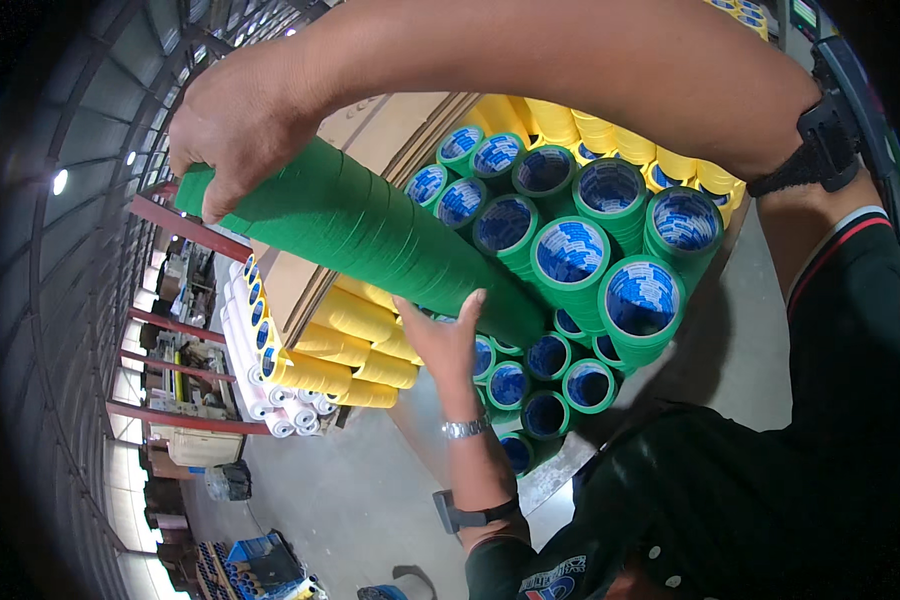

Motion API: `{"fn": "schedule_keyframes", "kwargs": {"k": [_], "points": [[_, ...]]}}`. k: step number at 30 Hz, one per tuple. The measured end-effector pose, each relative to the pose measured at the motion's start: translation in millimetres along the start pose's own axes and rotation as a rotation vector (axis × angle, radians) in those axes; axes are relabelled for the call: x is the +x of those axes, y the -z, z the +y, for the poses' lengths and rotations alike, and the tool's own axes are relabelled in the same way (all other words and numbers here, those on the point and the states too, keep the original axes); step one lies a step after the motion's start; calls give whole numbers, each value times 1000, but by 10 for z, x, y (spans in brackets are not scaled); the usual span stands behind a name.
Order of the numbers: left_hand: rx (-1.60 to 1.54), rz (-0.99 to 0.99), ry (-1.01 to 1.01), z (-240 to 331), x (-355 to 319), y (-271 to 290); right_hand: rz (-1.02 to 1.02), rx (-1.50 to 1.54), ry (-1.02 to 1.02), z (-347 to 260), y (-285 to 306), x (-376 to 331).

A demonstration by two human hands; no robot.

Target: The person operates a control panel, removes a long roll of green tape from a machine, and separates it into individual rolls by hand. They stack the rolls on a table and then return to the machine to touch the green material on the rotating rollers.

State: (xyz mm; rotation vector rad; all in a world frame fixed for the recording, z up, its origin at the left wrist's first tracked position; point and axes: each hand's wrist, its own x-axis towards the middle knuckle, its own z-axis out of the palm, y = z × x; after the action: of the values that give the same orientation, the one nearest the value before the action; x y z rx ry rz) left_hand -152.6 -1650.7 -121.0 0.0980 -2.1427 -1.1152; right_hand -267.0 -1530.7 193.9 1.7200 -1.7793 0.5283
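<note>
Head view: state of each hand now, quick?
Left hand: open, palm pressed under the near end of the green tape log.
Right hand: closed over the log's far end, gripping it.

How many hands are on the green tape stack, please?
2: right hand gripping the green tape stack at upper left; left hand pressing underneath it. None seem hidden.

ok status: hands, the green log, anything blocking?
Right hand gripping far end of green tape log; left hand under its near end. Log held over stacked green rolls. Nothing blocking seen.
</note>
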Motion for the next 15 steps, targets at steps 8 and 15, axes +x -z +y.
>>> {"fn": "schedule_keyframes", "kwargs": {"k": [8, 15], "points": [[72, -111, 113, 194, 161, 120, -37, -5, -45, 93, 19, 6], [84, -176, 10, 252, 176, 172, 6, -1, -94, 80, 5, -29]]}}
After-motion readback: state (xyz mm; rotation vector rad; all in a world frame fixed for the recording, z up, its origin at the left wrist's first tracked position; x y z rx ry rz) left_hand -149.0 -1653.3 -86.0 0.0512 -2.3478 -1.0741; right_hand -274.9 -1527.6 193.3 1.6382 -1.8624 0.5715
